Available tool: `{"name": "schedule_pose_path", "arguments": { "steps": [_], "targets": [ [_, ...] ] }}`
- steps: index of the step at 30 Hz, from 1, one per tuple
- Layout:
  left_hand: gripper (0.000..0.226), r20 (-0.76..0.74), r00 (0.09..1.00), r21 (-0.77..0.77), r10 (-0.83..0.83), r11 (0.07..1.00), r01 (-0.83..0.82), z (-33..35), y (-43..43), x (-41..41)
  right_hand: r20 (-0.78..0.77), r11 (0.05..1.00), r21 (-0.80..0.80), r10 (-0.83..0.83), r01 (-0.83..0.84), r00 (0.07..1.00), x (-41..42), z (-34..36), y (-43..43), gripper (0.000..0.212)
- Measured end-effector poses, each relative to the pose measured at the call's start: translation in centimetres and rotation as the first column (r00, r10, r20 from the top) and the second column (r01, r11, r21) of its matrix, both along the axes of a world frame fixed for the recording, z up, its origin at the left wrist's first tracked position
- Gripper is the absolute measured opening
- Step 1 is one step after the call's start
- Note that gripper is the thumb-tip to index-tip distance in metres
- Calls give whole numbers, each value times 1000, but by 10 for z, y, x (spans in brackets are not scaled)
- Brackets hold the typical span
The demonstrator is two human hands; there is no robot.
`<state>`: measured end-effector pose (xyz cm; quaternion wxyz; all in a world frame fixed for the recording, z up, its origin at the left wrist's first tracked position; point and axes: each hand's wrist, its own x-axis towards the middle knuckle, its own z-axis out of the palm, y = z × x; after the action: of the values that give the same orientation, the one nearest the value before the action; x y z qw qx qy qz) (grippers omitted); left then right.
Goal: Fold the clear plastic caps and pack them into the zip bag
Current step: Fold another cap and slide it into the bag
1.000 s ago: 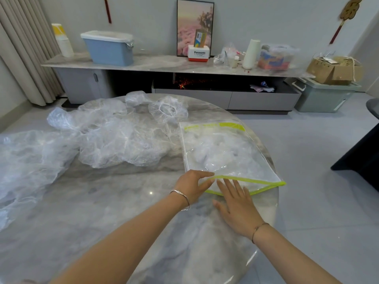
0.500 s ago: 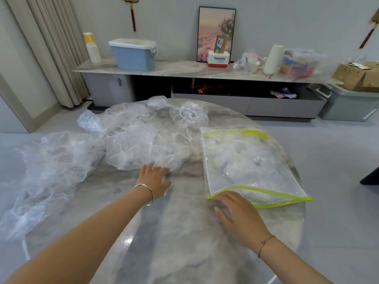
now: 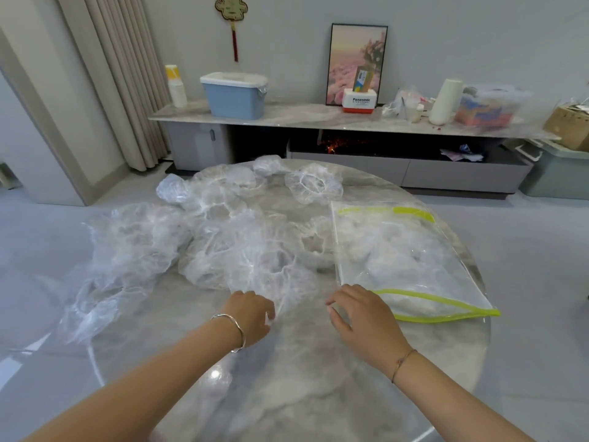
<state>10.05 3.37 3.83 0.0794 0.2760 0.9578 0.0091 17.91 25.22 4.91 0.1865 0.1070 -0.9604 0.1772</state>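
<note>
Two bare forearms reach out over the round marbled surface [image 3: 287, 393]. The left hand [image 3: 251, 315], a silver bangle [image 3: 237, 333] on its wrist, has its fingers curled down and pinches the near edge of a clear plastic cap [image 3: 255, 266]. That cap lies spread and crumpled just ahead of it. The right hand [image 3: 363, 317] is close beside it, with bent fingers pointing down at the near left corner of the zip bag [image 3: 446, 305]. I cannot tell whether it grips anything.

The zip bag lies flat on the right half of the surface, with its green-edged mouth toward the person and gaping a little. Folded caps [image 3: 379, 247] show as a white mass through its clear wall.

Left of the bag, a loose heap of caps [image 3: 134, 250] spreads across the middle and over the left rim of the surface. One gathered cap [image 3: 314, 186] sits apart near the far rim.

Beyond, against the wall, stands a low cabinet [image 3: 318, 118]. It carries a blue bin [image 3: 234, 97], a framed picture [image 3: 357, 55] and a white roll [image 3: 444, 102]. A curtain [image 3: 121, 74] hangs at the far left.
</note>
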Motion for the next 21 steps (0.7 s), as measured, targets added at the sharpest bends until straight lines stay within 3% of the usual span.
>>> {"name": "schedule_pose_path", "arguments": {
  "steps": [2, 4, 8, 11, 14, 16, 18, 21],
  "targets": [
    [16, -48, 998, 165, 37, 986, -28, 7, -6, 8, 23, 998, 14, 60, -60, 998, -2, 0, -7, 26],
    [29, -246, 967, 298, 74, 954, 3, 10, -14, 11, 63, 996, 4, 86, -87, 994, -3, 0, -16, 28],
    [59, -365, 924, 227, 114, 973, -30, -1, -25, 1, 104, 993, 14, 112, -114, 988, -3, -7, -30, 32],
    [30, -355, 916, 347, 188, 936, -58, -4, -28, -5, 149, 993, 1, 120, -121, 982, 0, -9, -34, 35],
    [7, -329, 893, 603, 308, 796, -52, 19, -24, -2, 124, 993, -70, 102, -94, 987, 4, -2, -33, 53],
    [1, -397, 889, 648, 228, 755, 96, 42, -19, 11, 0, 989, -131, 63, -63, 998, 6, 11, -31, 76],
    [6, -426, 905, 596, 7, 754, 275, 57, -16, 36, -100, 989, -134, 45, -58, 994, 10, 24, -30, 87],
    [9, -405, 878, 490, -256, 750, 445, 50, -18, 72, -96, 994, -38, 100, -104, 990, 20, 23, -27, 68]
  ]
}}
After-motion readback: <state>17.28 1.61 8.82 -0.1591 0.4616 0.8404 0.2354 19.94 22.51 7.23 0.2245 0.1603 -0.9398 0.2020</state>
